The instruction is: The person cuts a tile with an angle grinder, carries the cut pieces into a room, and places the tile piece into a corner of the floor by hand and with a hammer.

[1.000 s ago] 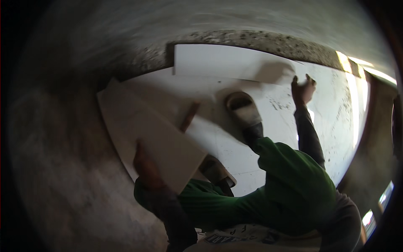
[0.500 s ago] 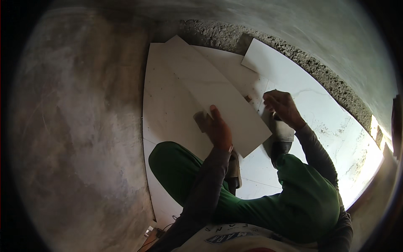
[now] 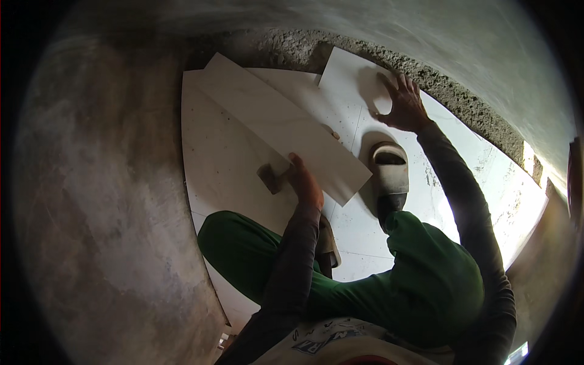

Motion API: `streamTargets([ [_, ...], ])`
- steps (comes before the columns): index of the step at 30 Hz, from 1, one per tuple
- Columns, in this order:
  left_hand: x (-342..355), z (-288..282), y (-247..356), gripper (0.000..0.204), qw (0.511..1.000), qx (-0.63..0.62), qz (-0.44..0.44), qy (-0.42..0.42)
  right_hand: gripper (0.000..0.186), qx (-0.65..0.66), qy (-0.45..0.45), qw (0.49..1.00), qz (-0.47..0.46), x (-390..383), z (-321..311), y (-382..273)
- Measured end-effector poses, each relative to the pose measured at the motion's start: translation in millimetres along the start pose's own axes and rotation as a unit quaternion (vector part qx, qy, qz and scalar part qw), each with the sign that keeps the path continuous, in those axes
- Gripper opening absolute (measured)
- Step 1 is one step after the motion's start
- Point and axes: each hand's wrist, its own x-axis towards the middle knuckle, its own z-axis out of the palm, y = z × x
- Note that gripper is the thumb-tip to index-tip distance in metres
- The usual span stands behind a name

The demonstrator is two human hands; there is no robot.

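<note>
Large pale floor tiles (image 3: 225,149) are covering most of the ground between the plastered walls, with thin joint lines showing between them, so the middle of the floor is looking largely covered. Along the far wall (image 3: 450,48), a band of rough grey rubble (image 3: 486,121) is lying bare, and that margin is appearing to be the unfinished part.

A loose tile strip (image 3: 286,115) is slanting across the floor tiles, its far end jutting past their edge toward the dark left part of the margin. The left hand (image 3: 305,185) is gripping it at the near long edge, thumb resting on top; the other fingers are blurring and partly hiding. A dark blocky shape (image 3: 267,179) is showing just beside that hand, either a shadow or an object; I cannot tell which.

A second tile strip (image 3: 342,68) is lying alongside the rubble farther right. Over it, the right hand (image 3: 404,108) is spreading with its fingers apart, holding nothing; whether the fingertips are touching the tile is not showing clearly. A small brown piece (image 3: 332,131) is peeking out beyond the loose strip, and specks of dirt are dotting the floor.

No label is showing on the tiles. The person's light shirt (image 3: 331,334) is carrying dark lettering and a bluish emblem, folding and cropping out of full view.
</note>
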Motion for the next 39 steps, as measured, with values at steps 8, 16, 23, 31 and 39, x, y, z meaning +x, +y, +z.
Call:
streamTargets([
  [8, 8.1, 19.3, -2.8, 0.068, 0.994, -0.087, -0.031, -0.060, 0.107, 0.011, -0.065, 0.997, 0.028, 5.3, -3.2, -2.0],
  [16, 14.9, 15.9, -0.6, 0.057, 0.981, -0.160, -0.062, -0.093, 0.110, 0.016, -0.030, 0.999, 0.007, -32.6, -14.6, 9.9],
  [23, 32.8, 27.0, -19.2, 0.057, 0.975, -0.149, -0.077, -0.142, 0.112, -0.035, -0.068, 0.996, 0.051, -86.5, -32.7, 49.4],
  [31, 25.7, 72.9, -17.6, 0.050, 0.963, -0.183, -0.091, -0.178, 0.113, -0.036, -0.112, 0.987, 0.111, -147.6, -27.3, 98.9],
  [39, 75.9, 103.8, -42.5, 0.032, 0.944, -0.221, -0.099, -0.226, 0.112, -0.035, -0.075, 0.993, 0.088, -187.4, -29.6, 124.9],
])
